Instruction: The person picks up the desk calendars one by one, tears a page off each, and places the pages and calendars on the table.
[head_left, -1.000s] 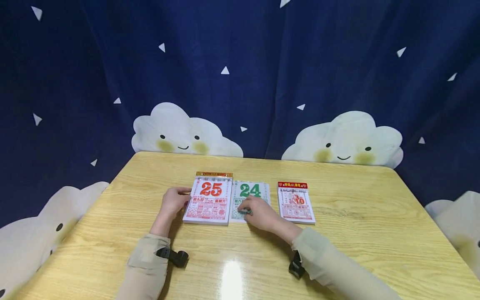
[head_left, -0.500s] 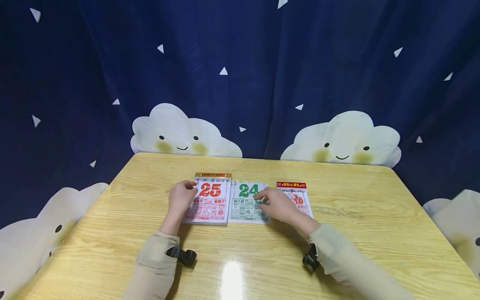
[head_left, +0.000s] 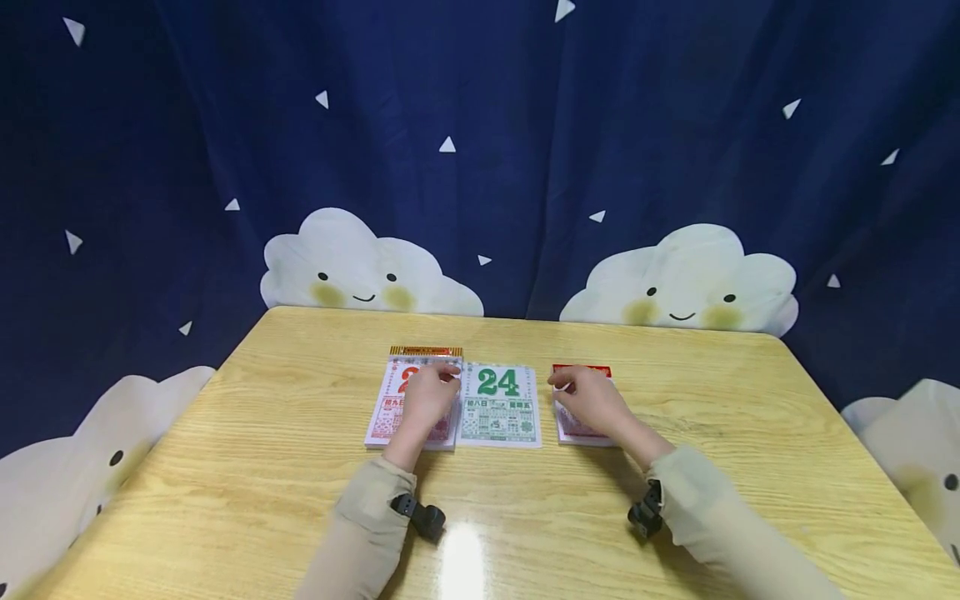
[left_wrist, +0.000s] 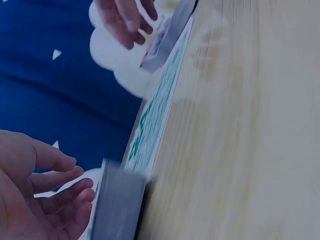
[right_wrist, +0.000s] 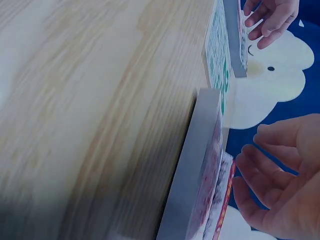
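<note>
My left hand (head_left: 429, 393) hovers over the larger tear-off calendar (head_left: 381, 429), which has a gold striped header and a red date partly hidden by the hand. In the left wrist view its fingers (left_wrist: 62, 200) are relaxed and hold nothing, above the thick pad. My right hand (head_left: 592, 400) is over the smaller tear-off calendar (head_left: 581, 439) with a red header, covering most of its page. The right wrist view shows these fingers (right_wrist: 265, 170) loosely bent and holding nothing. Between the two pads a loose calendar page (head_left: 498, 412) with a green 24 lies flat.
The wooden table (head_left: 247, 467) extends around the calendars. Behind it hangs a dark blue curtain (head_left: 510, 150) with white clouds and triangles. A black wrist camera (head_left: 426, 521) is strapped on the left sleeve, another wrist camera (head_left: 645, 510) on the right.
My right hand has left the green 24 page and moved right over the smaller calendar. My left hand has moved from the larger calendar's left edge to above its middle.
</note>
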